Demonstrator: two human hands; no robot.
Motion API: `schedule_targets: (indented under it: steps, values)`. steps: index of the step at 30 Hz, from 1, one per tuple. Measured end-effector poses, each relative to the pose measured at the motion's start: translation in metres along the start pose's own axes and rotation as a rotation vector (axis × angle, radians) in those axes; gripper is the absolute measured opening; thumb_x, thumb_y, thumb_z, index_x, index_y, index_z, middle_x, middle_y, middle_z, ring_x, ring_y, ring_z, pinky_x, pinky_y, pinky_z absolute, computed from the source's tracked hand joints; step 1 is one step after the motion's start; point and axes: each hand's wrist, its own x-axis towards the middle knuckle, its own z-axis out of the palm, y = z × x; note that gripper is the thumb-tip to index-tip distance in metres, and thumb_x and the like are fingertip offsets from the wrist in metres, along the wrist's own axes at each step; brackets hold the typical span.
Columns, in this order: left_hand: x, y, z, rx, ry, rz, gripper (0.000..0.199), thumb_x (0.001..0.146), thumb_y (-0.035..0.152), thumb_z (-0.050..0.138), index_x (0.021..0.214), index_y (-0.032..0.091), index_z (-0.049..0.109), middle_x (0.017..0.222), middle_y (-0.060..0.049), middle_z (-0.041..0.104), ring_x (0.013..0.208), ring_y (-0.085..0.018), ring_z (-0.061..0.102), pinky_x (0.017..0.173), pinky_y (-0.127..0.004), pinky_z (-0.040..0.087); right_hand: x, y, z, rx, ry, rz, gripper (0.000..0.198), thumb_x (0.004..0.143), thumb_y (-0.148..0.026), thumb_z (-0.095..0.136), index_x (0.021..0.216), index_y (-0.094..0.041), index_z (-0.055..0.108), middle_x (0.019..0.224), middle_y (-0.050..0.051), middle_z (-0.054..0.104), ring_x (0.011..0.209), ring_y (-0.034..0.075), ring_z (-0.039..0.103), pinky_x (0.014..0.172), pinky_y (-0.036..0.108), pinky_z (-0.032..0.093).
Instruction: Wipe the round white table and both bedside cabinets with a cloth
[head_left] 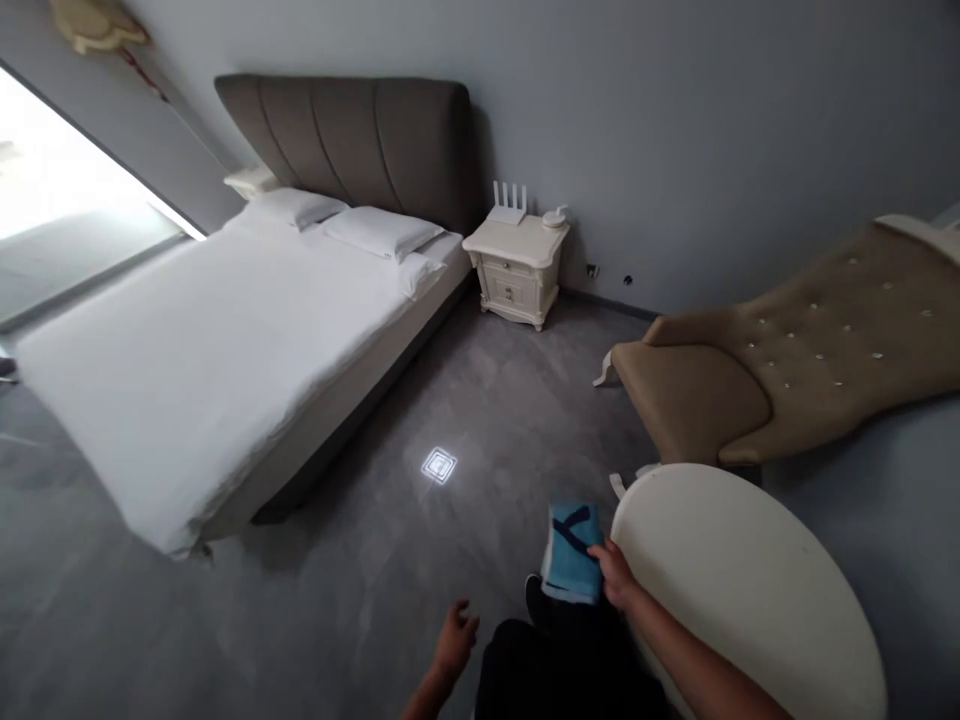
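Right hand (616, 574) grips a folded blue cloth (572, 552), fingers closed on its right edge, held in the air just left of the round white bench (750, 590) rim, above the floor (420, 400). Left hand (454, 637) is empty, fingers loosely open, low near the dark trouser leg (562, 670). Judging progress: cloth is picked up and folded, not yet set down anywhere. Bench top is bare, bed (225, 340) is made, chaise (787, 360) untouched.

You find no readable text, label, brand or number anywhere; dark mark on blue cloth (572, 551) forms no legible letters.
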Motion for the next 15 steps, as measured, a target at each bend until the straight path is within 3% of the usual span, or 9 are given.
schedule_targets:
  steps: [2,4,6,8,12,15]
  values:
    - [0.011,0.046,-0.011,-0.289,-0.08,0.036,0.07,0.088,0.071,0.071,0.139,0.023,0.071,0.118,-0.018,0.085,0.113,-0.034,0.085,0.095,-0.044,0.067,-0.002,-0.043,0.015,0.161,-0.135,0.085,0.042,0.061,-0.044,0.072,0.101,-0.03,0.074,0.092,0.005,0.088,0.105,0.039,0.088,0.096,0.053,0.073]
    - [0.024,0.102,-0.03,-0.689,-0.306,0.097,0.086,0.087,0.082,0.076,0.151,0.025,0.067,0.137,-0.018,0.082,0.131,-0.035,0.079,0.11,-0.049,0.062,-0.003,-0.085,0.022,0.349,-0.325,0.221,0.044,0.067,-0.041,0.077,0.107,-0.025,0.077,0.1,0.009,0.09,0.11,0.038,0.088,0.102,0.053,0.072]
    - [0.039,0.162,-0.053,-0.912,-0.588,0.146,0.089,0.087,0.09,0.074,0.149,0.027,0.069,0.138,-0.016,0.083,0.134,-0.039,0.078,0.113,-0.052,0.062,0.002,-0.124,0.024,0.472,-0.489,0.329,0.044,0.078,-0.043,0.077,0.115,-0.021,0.08,0.108,0.012,0.091,0.116,0.038,0.087,0.109,0.055,0.069]
    - [0.054,0.221,-0.073,-0.934,-0.747,0.164,0.087,0.085,0.091,0.077,0.14,0.023,0.075,0.128,-0.017,0.086,0.126,-0.041,0.081,0.106,-0.052,0.066,0.015,-0.16,0.024,0.532,-0.594,0.401,0.044,0.091,-0.049,0.073,0.124,-0.02,0.082,0.114,0.014,0.091,0.121,0.037,0.086,0.115,0.056,0.066]
    - [0.086,0.327,-0.097,-0.857,-0.687,0.265,0.076,0.074,0.056,0.104,0.132,0.016,0.075,0.111,-0.014,0.087,0.099,-0.032,0.086,0.091,-0.041,0.07,0.066,-0.228,0.028,0.574,-0.691,0.484,0.053,0.107,-0.058,0.064,0.137,-0.017,0.079,0.117,0.016,0.09,0.121,0.035,0.086,0.118,0.054,0.064]
    - [0.107,0.394,-0.115,-0.842,-0.611,0.293,0.074,0.069,0.035,0.104,0.134,0.017,0.073,0.103,-0.009,0.087,0.086,-0.027,0.084,0.083,-0.038,0.07,0.111,-0.287,0.035,0.576,-0.711,0.47,0.057,0.109,-0.057,0.063,0.143,-0.015,0.075,0.118,0.017,0.09,0.117,0.035,0.087,0.115,0.054,0.065]
